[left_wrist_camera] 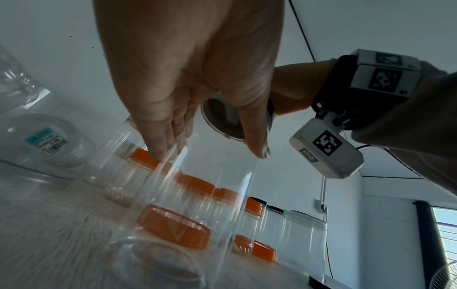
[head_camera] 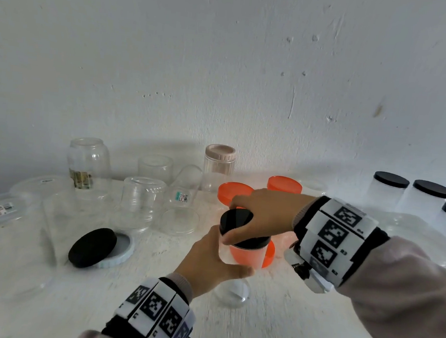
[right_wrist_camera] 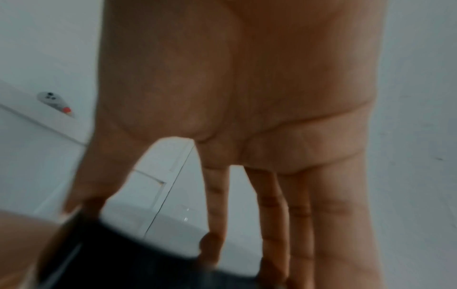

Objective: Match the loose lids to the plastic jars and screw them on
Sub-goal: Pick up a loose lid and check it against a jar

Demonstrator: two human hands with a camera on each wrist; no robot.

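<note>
A small clear plastic jar (head_camera: 228, 254) is lifted just above the white table, and my left hand (head_camera: 207, 262) grips its wall from the left. On its mouth sits a black lid (head_camera: 236, 219), which my right hand (head_camera: 261, 213) grips from above with thumb and fingers round the rim. In the left wrist view my left hand (left_wrist_camera: 210, 148) wraps the clear jar (left_wrist_camera: 210, 185), with the black lid (left_wrist_camera: 222, 121) above it. In the blurred right wrist view my right hand (right_wrist_camera: 148, 224) pinches the black lid (right_wrist_camera: 111, 264).
A loose black lid (head_camera: 91, 247) leans on a pale blue lid (head_camera: 124, 246) at the left. Several upturned clear jars (head_camera: 142, 202) stand behind. Orange-lidded jars (head_camera: 284, 184), a beige-lidded jar (head_camera: 219, 165) and black-lidded jars (head_camera: 390, 190) line the back. A clear domed lid (head_camera: 231, 292) lies near my left wrist.
</note>
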